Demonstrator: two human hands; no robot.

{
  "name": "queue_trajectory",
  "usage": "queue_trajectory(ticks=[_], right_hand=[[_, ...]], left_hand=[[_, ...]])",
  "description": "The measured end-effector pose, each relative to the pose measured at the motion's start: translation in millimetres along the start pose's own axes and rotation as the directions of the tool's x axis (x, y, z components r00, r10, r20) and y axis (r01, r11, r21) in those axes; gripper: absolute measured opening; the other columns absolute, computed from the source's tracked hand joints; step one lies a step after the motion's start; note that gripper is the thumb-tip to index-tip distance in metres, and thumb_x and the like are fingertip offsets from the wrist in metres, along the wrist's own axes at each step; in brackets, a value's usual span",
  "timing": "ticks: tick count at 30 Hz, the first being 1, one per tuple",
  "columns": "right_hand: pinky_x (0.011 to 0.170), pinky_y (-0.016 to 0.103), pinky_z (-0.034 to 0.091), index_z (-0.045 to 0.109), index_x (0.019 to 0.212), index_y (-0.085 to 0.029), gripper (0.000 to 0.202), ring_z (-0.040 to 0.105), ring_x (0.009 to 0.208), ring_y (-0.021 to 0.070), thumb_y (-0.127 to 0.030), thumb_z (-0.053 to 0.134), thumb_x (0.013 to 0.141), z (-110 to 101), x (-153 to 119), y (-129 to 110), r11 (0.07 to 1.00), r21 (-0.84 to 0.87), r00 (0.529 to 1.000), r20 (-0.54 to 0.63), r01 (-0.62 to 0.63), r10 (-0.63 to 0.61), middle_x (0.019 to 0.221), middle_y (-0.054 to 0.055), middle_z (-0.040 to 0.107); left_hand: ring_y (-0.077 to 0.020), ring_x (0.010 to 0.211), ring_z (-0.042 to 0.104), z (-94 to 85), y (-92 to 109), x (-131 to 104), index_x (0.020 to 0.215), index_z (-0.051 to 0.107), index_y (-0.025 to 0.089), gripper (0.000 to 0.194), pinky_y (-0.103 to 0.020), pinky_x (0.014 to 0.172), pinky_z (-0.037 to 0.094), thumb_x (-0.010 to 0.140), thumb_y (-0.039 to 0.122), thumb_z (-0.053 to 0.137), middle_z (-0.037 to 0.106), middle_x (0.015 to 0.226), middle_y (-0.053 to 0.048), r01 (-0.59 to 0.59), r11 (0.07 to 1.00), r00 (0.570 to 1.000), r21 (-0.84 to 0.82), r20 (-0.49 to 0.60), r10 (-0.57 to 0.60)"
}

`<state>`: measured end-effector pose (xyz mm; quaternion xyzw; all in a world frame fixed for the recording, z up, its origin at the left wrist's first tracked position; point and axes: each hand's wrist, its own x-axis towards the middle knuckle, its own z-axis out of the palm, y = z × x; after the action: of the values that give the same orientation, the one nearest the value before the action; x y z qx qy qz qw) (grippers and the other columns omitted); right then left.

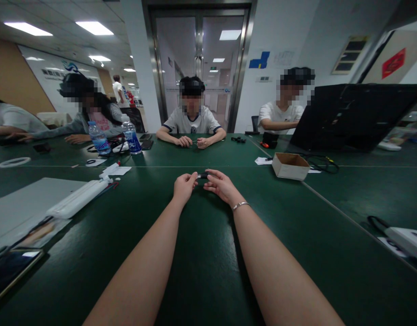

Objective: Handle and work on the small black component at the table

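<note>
A small dark object [203,175] with a shiny metallic end is held just above the green table [201,253], between my two hands. My left hand [185,186] pinches its metallic end with thumb and fingertips. At the dark end, my right hand [222,184] has its thumb and index finger closed on it, with the other fingers curled below. A silver bracelet [241,205] circles my right wrist. The object is too small for me to name.
Two water bottles [131,136] and papers [118,170] stand or lie at the left, near a white pouch [77,199] and a phone [14,271]. An open box [289,166], cables and a black monitor [357,117] are on the right. Several people sit across.
</note>
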<state>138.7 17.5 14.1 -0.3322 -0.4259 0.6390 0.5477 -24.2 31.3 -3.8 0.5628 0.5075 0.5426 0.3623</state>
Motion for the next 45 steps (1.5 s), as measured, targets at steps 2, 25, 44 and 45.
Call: queue_trajectory(ticks=[2, 25, 44, 45], right_hand=[[0.064, 0.029, 0.062, 0.064, 0.102, -0.017, 0.021, 0.067, 0.060, 0.0132, -0.006, 0.065, 0.084, 0.4, -0.5, -0.5, 1.000, 0.000, 1.000, 0.010, -0.003, 0.003, 0.082, 0.003, 0.068], [0.064, 0.027, 0.061, 0.065, 0.103, -0.019, 0.025, 0.068, 0.064, 0.0128, -0.010, 0.070, 0.080, 0.2, -1.7, -2.1, 1.000, -0.021, 0.997, 0.071, -0.002, 0.004, 0.084, 0.002, 0.068], [0.066, 0.027, 0.061, 0.066, 0.105, -0.020, 0.027, 0.068, 0.067, 0.0129, -0.009, 0.070, 0.080, -1.6, -0.7, -1.3, 1.000, -0.022, 0.996, 0.094, 0.000, 0.002, 0.088, 0.002, 0.068], [0.066, 0.027, 0.061, 0.065, 0.105, -0.020, 0.027, 0.068, 0.066, 0.0129, -0.009, 0.069, 0.080, -1.5, -0.7, -1.2, 1.000, -0.020, 0.996, 0.093, -0.001, 0.003, 0.088, 0.002, 0.068]], left_hand=[[-0.0124, 0.052, 0.053, -0.6, -0.5, 0.0, 0.069, 0.063, 0.016, 0.047, -0.025, 0.053, 0.040, 0.078, 0.061, 0.057, 0.062, 0.061, -0.003, -0.001, 1.000, 1.000, 0.031, -0.008, 0.001], [-0.0148, 0.053, 0.051, -3.9, 9.2, -5.7, 0.058, 0.058, 0.019, 0.048, -0.026, 0.052, 0.033, 0.083, 0.059, 0.051, 0.057, 0.055, -0.002, 0.009, 0.989, 0.998, 0.147, -0.061, 0.000], [-0.0156, 0.052, 0.052, -3.4, 8.7, -3.0, 0.056, 0.057, 0.019, 0.047, -0.027, 0.053, 0.034, 0.082, 0.058, 0.051, 0.057, 0.053, -0.002, 0.050, 0.989, 0.998, 0.142, -0.044, -0.044], [-0.0156, 0.052, 0.052, -3.4, 7.7, -2.6, 0.057, 0.058, 0.019, 0.047, -0.027, 0.052, 0.034, 0.082, 0.058, 0.051, 0.057, 0.053, -0.002, 0.052, 0.988, 0.998, 0.142, -0.042, -0.046]])
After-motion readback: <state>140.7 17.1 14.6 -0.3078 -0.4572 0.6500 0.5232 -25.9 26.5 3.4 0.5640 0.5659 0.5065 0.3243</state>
